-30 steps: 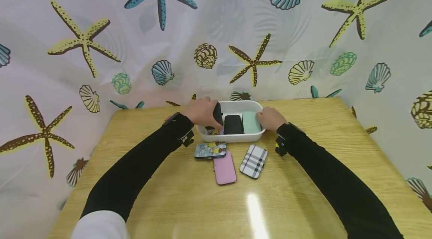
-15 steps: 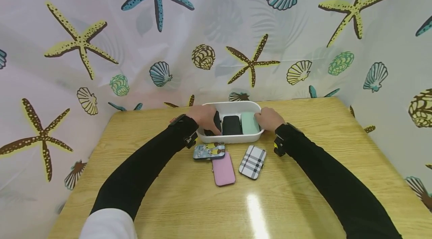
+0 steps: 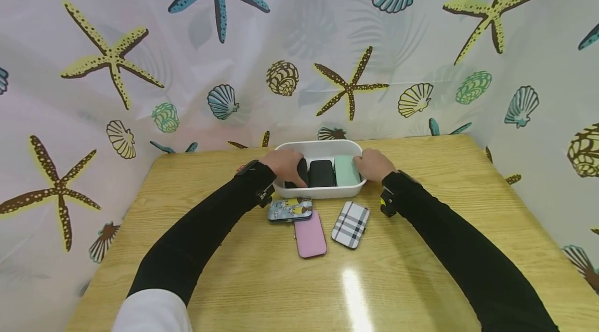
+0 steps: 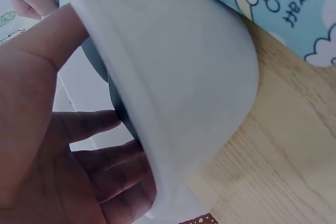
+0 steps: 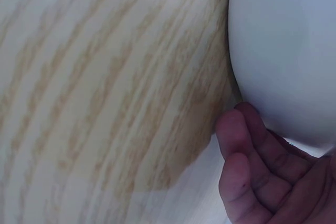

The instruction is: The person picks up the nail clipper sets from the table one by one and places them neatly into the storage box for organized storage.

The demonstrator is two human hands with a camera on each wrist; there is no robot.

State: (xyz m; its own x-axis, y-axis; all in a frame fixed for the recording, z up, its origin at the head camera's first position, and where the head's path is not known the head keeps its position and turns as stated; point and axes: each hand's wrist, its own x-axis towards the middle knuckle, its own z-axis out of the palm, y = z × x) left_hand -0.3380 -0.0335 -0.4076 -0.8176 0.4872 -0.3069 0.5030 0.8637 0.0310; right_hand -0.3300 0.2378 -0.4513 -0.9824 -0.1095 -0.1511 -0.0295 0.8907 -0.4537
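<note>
A white oblong tub (image 3: 323,194) stands towards the back of the table. Inside its left end, my left hand (image 3: 284,164) grips a dark case (image 3: 302,169), thumb on the near side and fingers on the far side; the hand covers part of that case. In the left wrist view, the fingers (image 4: 105,156) reach down behind the tub's rim against the dark textured case. My right hand (image 3: 373,165) holds the tub's right end by the rim, its fingers (image 5: 236,135) curled against the outer wall. Between the hands sit a black case (image 3: 322,174) and a mint-green case (image 3: 346,170).
In front of the tub, a light-blue giraffe-print case (image 3: 290,209) overlaps the top of a pink case (image 3: 311,235). A plaid case (image 3: 351,224) lies to their right. Behind the wooden table (image 3: 262,280) hangs a curtain (image 3: 299,25) printed with starfish and shells.
The dark case in my left hand has gone from tilted to lower down in the tub's left end. My right hand keeps its place on the tub.
</note>
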